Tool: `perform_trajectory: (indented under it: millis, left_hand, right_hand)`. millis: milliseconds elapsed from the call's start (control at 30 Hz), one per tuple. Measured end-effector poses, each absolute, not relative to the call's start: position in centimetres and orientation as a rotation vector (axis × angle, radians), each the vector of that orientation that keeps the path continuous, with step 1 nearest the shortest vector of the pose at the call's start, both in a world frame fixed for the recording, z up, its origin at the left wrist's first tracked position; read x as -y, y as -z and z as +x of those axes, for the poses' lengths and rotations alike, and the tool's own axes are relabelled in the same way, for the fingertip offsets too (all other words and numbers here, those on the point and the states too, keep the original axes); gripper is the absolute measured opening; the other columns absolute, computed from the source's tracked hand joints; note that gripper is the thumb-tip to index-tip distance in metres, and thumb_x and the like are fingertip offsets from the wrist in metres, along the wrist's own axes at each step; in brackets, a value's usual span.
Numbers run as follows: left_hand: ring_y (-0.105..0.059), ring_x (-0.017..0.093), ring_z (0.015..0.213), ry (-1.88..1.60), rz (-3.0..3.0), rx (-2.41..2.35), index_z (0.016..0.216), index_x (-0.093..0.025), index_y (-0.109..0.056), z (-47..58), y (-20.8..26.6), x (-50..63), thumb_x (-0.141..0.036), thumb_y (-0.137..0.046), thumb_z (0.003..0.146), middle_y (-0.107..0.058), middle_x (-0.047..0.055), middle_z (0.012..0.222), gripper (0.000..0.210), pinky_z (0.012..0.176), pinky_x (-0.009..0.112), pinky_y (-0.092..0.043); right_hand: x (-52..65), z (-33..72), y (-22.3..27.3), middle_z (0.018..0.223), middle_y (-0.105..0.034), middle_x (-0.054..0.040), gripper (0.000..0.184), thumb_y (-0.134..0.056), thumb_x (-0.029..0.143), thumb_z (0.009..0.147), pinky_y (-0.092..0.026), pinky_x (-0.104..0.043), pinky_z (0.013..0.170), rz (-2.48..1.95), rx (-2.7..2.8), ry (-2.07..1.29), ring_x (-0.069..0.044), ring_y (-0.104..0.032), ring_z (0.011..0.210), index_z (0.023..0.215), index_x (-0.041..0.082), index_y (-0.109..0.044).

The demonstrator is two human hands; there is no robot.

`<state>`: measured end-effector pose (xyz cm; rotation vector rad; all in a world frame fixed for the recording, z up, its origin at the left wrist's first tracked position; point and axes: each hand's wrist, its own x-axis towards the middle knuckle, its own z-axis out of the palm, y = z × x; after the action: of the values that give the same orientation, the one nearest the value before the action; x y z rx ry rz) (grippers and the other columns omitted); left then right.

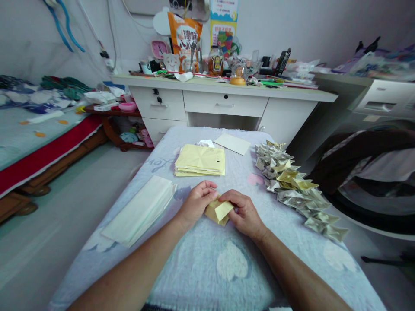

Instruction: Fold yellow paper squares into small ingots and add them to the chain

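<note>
A small piece of folded yellow paper (218,212) is held between my two hands over the cloth-covered table. My left hand (198,202) grips its left and upper edge with thumb and fingers. On the other side, my right hand (244,211) pinches a raised flap, its thumb partly hidden behind the paper. Just beyond lies a stack of creased yellow paper sheets (200,159). To the left rests a pile of long pale folded paper (141,209). Rows of folded paper pieces (292,183), silver-grey and yellow with pointed tips, lie along the right side.
A pale card (232,143) and crumpled white paper (205,143) lie at the table's far end. Behind stands a white desk (223,103) loaded with jars, a snack bag (184,41) and clutter. A washing machine (379,172) is at right, a bed (42,138) at left.
</note>
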<state>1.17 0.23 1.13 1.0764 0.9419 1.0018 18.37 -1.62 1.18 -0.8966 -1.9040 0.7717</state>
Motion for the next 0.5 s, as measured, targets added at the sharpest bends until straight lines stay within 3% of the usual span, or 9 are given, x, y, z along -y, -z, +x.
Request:
perform_trajectory:
  millis: [200, 333, 400, 500]
  left_hand:
    - [-0.054, 0.009, 0.057, -1.044, 1.078, -1.001, 0.094, -0.017, -0.055, 1.16, -1.06, -0.31, -0.031, -0.069, 0.071, -0.059, -0.004, 0.068, 0.030, 0.056, 0.019, -0.040]
    - [-0.056, 0.009, 0.057, -1.043, 1.058, -0.965, 0.096, -0.017, -0.054, 1.05, -1.14, -0.21, -0.030, -0.069, 0.072, -0.060, -0.004, 0.069, 0.032, 0.057, 0.021, -0.042]
    - [-0.056, 0.009, 0.057, -1.042, 1.092, -0.980, 0.096, -0.017, -0.054, 1.08, -1.12, -0.19, -0.030, -0.068, 0.073, -0.060, -0.003, 0.071, 0.030, 0.058, 0.021, -0.043]
    - [-0.055, 0.009, 0.060, -1.049, 1.167, -1.024, 0.095, -0.016, -0.054, 1.22, -1.02, -0.22, -0.029, -0.067, 0.074, -0.060, -0.002, 0.073, 0.027, 0.059, 0.021, -0.042]
  right_hand:
    - [2.01, 18.46, -1.41, 0.088, -0.064, -0.0031, 0.030, -0.051, 0.014, 0.074, -0.047, -0.028, 0.072, -0.867, 1.877, -0.962, -0.016, -0.059, 0.078, 0.100, 0.022, -0.064]
    - [2.14, 18.81, -1.64, 0.088, -0.060, -0.0021, 0.035, -0.047, 0.025, 0.079, -0.044, -0.023, 0.055, -0.897, 1.592, -1.325, -0.013, -0.054, 0.066, 0.113, 0.022, -0.057]
    - [2.06, 18.85, -1.67, 0.079, -0.058, -0.0007, 0.028, -0.045, 0.034, 0.084, -0.040, -0.021, 0.048, -0.941, 1.508, -1.392, -0.011, -0.051, 0.059, 0.106, 0.020, -0.057]
    - [1.88, 18.66, -1.53, 0.062, -0.050, 0.0029, 0.026, -0.053, 0.043, 0.084, -0.036, -0.019, 0.045, -1.052, 1.550, -1.408, -0.009, -0.045, 0.051, 0.080, 0.018, -0.056]
